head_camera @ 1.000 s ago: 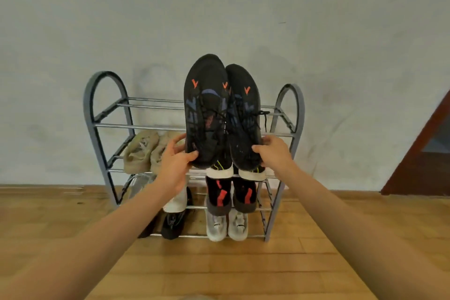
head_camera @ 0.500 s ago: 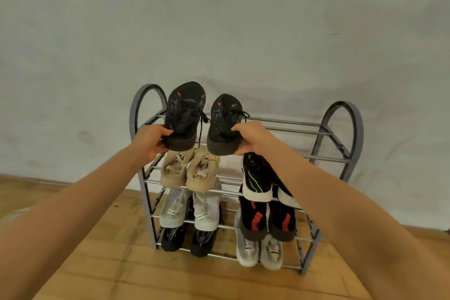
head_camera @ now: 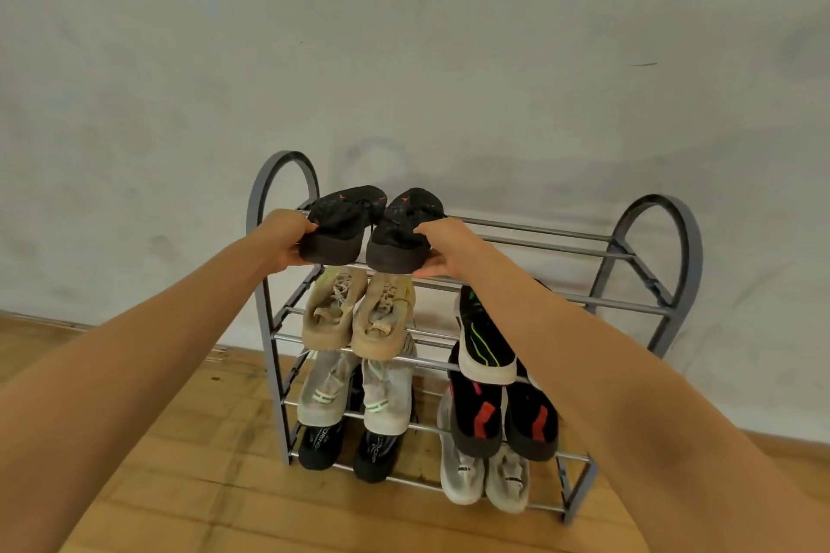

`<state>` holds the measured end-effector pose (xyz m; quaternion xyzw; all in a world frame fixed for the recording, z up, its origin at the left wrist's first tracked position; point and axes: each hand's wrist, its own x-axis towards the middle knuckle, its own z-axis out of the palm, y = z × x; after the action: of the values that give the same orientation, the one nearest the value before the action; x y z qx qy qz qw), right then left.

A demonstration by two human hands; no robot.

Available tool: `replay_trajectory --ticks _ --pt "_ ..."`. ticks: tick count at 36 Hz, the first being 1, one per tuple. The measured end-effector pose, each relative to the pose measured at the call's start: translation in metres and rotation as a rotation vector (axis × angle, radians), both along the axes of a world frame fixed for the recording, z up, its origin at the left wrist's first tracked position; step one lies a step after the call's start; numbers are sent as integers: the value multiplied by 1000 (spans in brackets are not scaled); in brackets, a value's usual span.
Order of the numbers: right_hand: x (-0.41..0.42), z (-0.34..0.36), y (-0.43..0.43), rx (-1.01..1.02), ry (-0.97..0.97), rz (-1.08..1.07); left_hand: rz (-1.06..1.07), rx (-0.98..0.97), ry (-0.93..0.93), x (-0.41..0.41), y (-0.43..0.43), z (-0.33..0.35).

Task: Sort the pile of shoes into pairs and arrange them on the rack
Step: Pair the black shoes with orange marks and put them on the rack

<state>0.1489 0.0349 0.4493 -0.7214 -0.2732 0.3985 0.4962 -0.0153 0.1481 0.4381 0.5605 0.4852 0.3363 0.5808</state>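
A grey metal shoe rack (head_camera: 653,238) with several tiers stands against the wall. I hold a pair of black shoes with orange marks side by side over the left end of its top tier. My left hand (head_camera: 287,240) grips the heel of the left black shoe (head_camera: 343,222). My right hand (head_camera: 442,249) grips the heel of the right black shoe (head_camera: 404,233). Both shoes point toes toward the wall and lie roughly level on the top bars.
Lower tiers hold tan shoes (head_camera: 355,314), black shoes with green stripes (head_camera: 483,341), light grey shoes (head_camera: 355,395), black shoes with red marks (head_camera: 498,418), black shoes (head_camera: 346,449) and white shoes (head_camera: 483,478). The wooden floor (head_camera: 202,462) lies in front, a pale wall behind.
The black pair has gone from held upright with soles showing to tipped down and level on the left of the top tier. Both hands moved left with it.
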Motion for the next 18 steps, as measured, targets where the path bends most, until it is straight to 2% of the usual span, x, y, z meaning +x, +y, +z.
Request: replay_trajectory --ticks 18 --pt "-6 -10 -12 85 41 36 128 170 49 3 -5 -24"
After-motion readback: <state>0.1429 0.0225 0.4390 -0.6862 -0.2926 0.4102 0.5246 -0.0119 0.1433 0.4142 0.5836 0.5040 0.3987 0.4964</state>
